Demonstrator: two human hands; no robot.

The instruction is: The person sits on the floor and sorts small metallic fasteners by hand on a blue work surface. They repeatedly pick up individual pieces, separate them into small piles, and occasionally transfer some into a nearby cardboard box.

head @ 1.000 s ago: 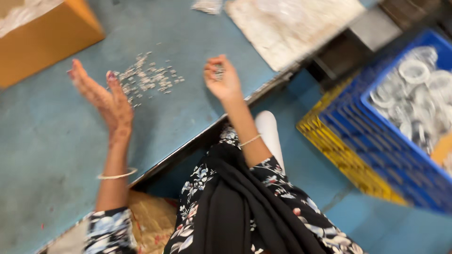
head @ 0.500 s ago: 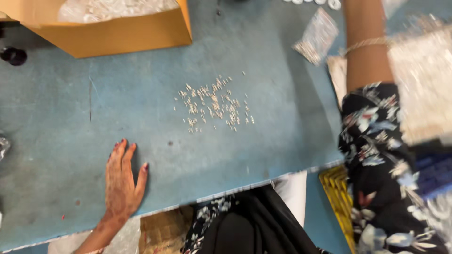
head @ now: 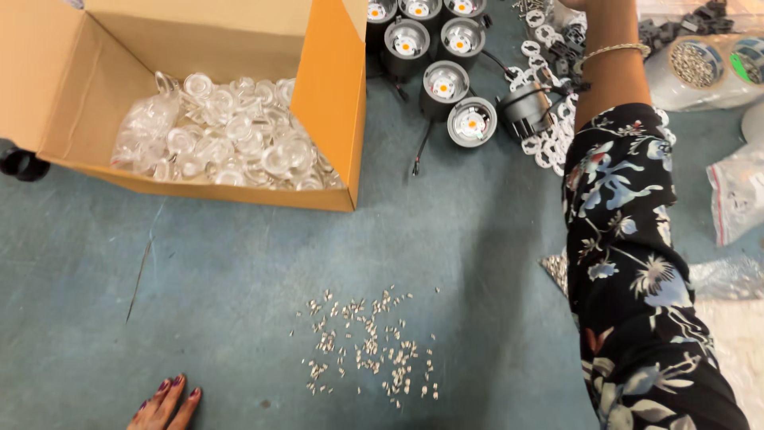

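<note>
- While the left hand [head: 165, 404] lies flat on the table at the bottom edge of the view, only its fingers show, spread loosely with painted nails and holding nothing.
- A scatter of small silvery parts [head: 368, 344], perhaps tiny screws or pins, lies loose on the table just to the right of that hand and a little farther from the person, not touching it.
- The right arm, in a dark flower-print sleeve [head: 637, 279], reaches up along the right side of the view, passing to the right of the scatter and well clear of it.
- The right hand itself is cut off by the top edge; only the wrist with a thin bangle [head: 613, 51] shows, so I cannot tell whether it is grasping anything.
- Near that wrist sit round black lamp housings [head: 446, 80] with pale centres, some trailing black wires, and beside them a heap of white plastic rings [head: 549, 143].
- An open cardboard box [head: 318, 103] stands at the upper left, well apart from the scatter, holding clear plastic lenses [head: 231, 135] bundled in thin film.
- Clear plastic bags [head: 736, 199] and rolls of tape [head: 696, 64] lie at the right edge.
- The table [head: 199, 279] has a worn blue-green surface, scuffed and marked with a dark scratch at the left.
</note>
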